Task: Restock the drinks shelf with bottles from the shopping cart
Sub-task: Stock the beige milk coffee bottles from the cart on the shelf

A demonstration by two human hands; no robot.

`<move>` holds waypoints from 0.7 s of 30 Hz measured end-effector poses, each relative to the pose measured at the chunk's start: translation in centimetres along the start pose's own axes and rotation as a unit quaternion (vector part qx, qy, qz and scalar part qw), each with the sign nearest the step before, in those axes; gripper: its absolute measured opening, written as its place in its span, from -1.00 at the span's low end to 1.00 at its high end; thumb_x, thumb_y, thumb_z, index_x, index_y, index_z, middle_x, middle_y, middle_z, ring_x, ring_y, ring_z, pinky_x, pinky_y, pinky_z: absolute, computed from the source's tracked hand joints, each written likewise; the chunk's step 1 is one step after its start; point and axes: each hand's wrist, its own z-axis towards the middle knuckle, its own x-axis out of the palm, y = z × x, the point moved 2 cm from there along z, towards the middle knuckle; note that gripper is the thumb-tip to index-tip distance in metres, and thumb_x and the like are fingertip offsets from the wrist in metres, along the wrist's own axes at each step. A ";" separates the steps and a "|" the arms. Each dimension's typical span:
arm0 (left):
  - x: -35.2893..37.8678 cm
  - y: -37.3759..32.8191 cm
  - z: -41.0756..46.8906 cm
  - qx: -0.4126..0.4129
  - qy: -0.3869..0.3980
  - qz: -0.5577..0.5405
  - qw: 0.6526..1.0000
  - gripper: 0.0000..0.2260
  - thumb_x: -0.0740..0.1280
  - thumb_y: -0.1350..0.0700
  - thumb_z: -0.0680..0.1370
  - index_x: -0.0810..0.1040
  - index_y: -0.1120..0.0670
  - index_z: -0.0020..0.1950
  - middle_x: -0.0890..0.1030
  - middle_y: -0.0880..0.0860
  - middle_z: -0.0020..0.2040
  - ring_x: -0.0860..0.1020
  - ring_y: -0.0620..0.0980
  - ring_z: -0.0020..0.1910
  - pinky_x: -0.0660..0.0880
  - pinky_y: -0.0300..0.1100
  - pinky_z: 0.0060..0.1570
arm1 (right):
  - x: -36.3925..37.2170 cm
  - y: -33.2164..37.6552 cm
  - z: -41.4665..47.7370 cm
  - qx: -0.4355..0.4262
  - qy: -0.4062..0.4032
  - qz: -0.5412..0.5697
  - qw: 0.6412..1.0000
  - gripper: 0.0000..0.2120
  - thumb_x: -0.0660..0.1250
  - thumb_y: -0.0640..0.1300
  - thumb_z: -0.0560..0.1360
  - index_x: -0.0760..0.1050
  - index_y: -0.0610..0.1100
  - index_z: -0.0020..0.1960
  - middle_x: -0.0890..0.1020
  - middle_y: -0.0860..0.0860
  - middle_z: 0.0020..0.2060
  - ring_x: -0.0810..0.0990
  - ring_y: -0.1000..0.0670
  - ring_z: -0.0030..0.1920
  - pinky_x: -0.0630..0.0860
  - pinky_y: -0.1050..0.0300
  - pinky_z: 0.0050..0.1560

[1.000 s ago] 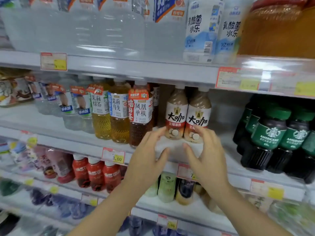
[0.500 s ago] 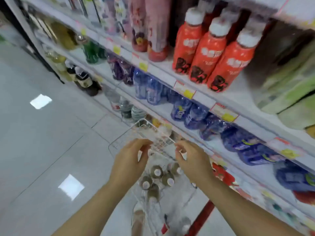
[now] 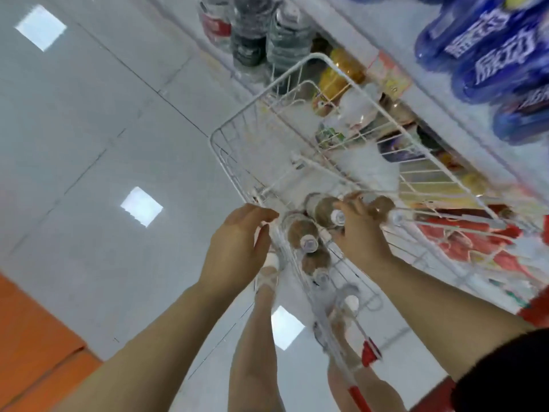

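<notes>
Our left hand (image 3: pixel 237 243) curves its fingers loosely beside the cart (image 3: pixel 252 102) rim. Our right hand (image 3: pixel 361 236) buries its fingertips among blurred brown bottles (image 3: pixel 298 228), so we cannot tell its grip.

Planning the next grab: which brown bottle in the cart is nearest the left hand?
The bottle right beside the left hand, against the left rim of the cart; the others lie farther off.

Bottles (image 3: pixel 309 237) in cart (image 3: pixel 237 173), shelf (image 3: pixel 386 40) right.
</notes>
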 end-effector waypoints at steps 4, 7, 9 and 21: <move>0.1 0.0 0.9 0.021 -0.014 -0.006 1.000 -0.78 0.26 0.26 0.51 0.59 0.08 0.10 0.60 -0.01 -0.02 0.56 -0.01 -0.07 0.51 -0.16 -0.08 | -0.4 0.5 1.6 -0.003 -0.065 0.040 0.997 -0.68 0.36 -0.31 0.41 0.47 -0.19 0.15 0.44 -0.20 0.19 0.50 -0.24 0.13 0.39 0.03 0.12; -0.1 -0.3 1.3 0.032 -0.010 0.003 0.999 -0.77 0.31 0.31 0.49 0.59 0.10 0.10 0.61 0.02 -0.02 0.56 0.03 -0.09 0.49 -0.14 -0.04 | -3.7 1.2 1.6 -0.013 -0.109 0.074 0.991 -0.72 0.42 -0.26 0.38 0.54 -0.16 0.09 0.56 -0.15 0.03 0.53 -0.17 0.04 0.33 0.14 -0.04; -0.6 -0.8 1.6 0.039 -0.014 0.006 0.999 -0.76 0.33 0.30 0.48 0.58 0.09 0.11 0.62 0.02 0.01 0.56 0.05 -0.04 0.46 -0.11 0.05 | -7.0 1.9 0.6 -0.036 -0.134 0.134 0.981 -0.73 0.47 -0.21 0.36 0.56 -0.14 0.05 0.60 -0.09 -0.06 0.55 -0.06 -0.08 0.33 0.30 -0.16; -2.9 -6.8 5.1 0.057 -0.008 -0.095 0.994 -0.23 0.49 0.01 0.36 0.14 -0.12 0.45 0.38 -0.09 0.28 0.40 -0.02 0.27 0.42 0.07 0.21 | -20.4 7.5 -3.5 -0.118 -0.133 0.355 0.918 -0.68 0.35 0.16 0.32 0.57 -0.09 -0.13 0.65 -0.17 -0.22 0.60 -0.19 -0.15 0.56 -0.07 -0.07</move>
